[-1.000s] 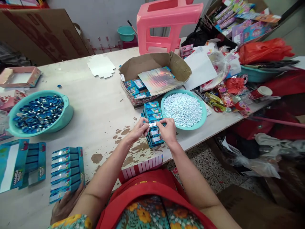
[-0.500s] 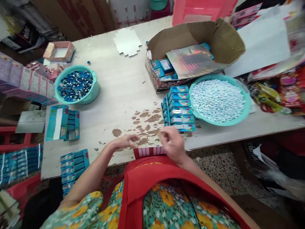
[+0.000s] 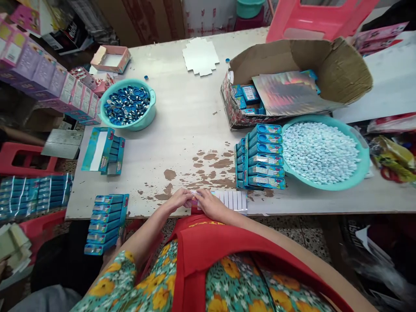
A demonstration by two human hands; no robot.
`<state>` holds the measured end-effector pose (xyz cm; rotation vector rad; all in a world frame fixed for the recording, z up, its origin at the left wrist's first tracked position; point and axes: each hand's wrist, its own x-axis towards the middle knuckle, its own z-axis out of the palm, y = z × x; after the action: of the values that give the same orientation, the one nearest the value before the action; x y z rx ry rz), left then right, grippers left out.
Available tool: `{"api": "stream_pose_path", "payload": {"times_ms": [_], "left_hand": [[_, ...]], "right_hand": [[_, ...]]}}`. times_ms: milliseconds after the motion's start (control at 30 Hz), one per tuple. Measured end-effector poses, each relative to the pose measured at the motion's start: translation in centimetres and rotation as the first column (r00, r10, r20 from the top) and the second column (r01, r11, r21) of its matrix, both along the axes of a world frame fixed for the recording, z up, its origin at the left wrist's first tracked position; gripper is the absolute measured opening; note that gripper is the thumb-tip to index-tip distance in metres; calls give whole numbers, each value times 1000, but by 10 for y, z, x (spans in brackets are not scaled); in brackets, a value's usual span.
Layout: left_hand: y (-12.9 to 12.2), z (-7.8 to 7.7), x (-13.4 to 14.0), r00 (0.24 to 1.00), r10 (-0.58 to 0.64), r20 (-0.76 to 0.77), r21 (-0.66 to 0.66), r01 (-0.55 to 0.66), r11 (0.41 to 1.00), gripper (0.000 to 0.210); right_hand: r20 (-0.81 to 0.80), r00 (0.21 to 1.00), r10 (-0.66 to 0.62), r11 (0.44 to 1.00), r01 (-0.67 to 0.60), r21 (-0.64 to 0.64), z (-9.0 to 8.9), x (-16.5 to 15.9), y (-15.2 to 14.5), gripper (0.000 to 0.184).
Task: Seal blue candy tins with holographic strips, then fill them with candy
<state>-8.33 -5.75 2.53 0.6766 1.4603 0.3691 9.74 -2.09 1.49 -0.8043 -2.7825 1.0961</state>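
Note:
At the table's front edge, my left hand [image 3: 180,199] and my right hand [image 3: 209,203] meet with fingertips pinched together. A small pale piece [image 3: 194,193] shows between them; its kind is too small to make out. A row of white strips [image 3: 231,201] lies at the edge beside my right hand, partly covered by it. Farther right, a display tray of blue candy boxes [image 3: 265,157] stands against a turquoise basin [image 3: 344,185] full of pale candies [image 3: 320,151].
A turquoise basin [image 3: 147,118] of blue-and-silver caps stands at left, near a blue display carton [image 3: 97,151]. Another person's hand [image 3: 117,246] is at a tray of blue boxes [image 3: 105,223]. Behind are an open cardboard box [image 3: 347,73] and a white cutout sheet [image 3: 201,56].
My hands, apart before, have come together at the table edge and pinch a small pale piece. The camera view has shifted left. The blue tray at left now appears tilted, with a person's hand at it.

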Motion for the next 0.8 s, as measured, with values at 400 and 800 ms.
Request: {"api": "stream_pose_path", "payload": {"times_ms": [400,800], "left_hand": [[12,12,7,949,80,-306,183,-24,983,26],[114,109,88,918,-307,252,508,144,849,29]], "right_hand": [[-182,896,-406,885,336,-321,47,2,17,10],[-384,401,-832,473,874,-113,132,76,72,10]]}}
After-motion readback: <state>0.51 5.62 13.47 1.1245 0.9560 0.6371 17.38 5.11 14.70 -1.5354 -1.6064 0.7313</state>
